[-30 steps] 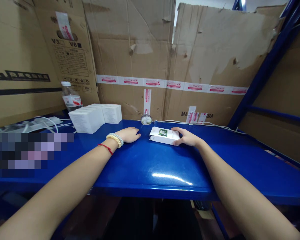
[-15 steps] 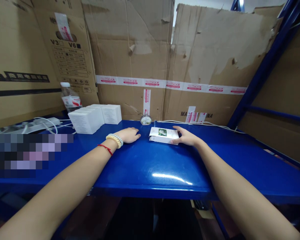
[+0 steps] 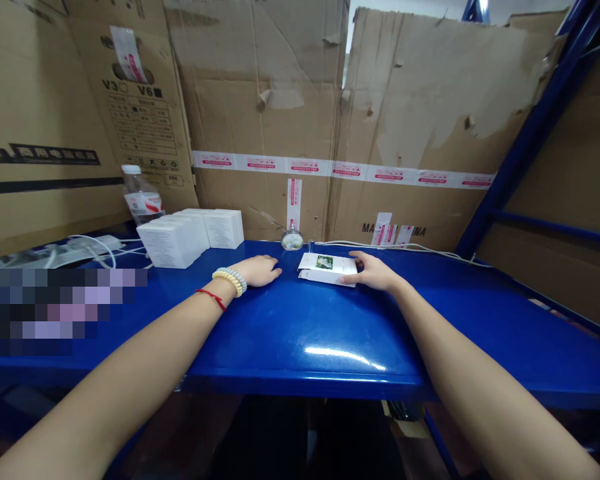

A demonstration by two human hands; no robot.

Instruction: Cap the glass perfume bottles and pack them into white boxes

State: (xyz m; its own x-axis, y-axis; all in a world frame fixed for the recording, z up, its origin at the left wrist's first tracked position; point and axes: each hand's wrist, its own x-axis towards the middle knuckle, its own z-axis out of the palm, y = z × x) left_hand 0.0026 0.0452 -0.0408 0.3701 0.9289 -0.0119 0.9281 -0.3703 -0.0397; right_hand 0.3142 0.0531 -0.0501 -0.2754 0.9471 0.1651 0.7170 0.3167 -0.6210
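Note:
A white cardboard box (image 3: 323,275) with a green and white picture on top lies on the blue table (image 3: 290,333). My right hand (image 3: 375,272) grips its right end, thumb at the near side and fingers at the far side. The box's left end has a flap that seems partly lifted. My left hand (image 3: 258,270) rests flat on the table to the left of the box, fingers stretched out and holding nothing. Behind and between the hands stands a round clear glass bottle (image 3: 293,239). Beside it is a small, shiny cylindrical piece (image 3: 311,246).
Several white boxes (image 3: 167,243) stand at the back left, in front of a plastic bottle (image 3: 143,197). White cables and a power strip (image 3: 75,250) lie at the left. Cardboard sheets (image 3: 265,120) wall the back, and a blue metal post (image 3: 520,133) rises at the right.
The white box and my right hand have shifted very slightly. My left hand stays where it was.

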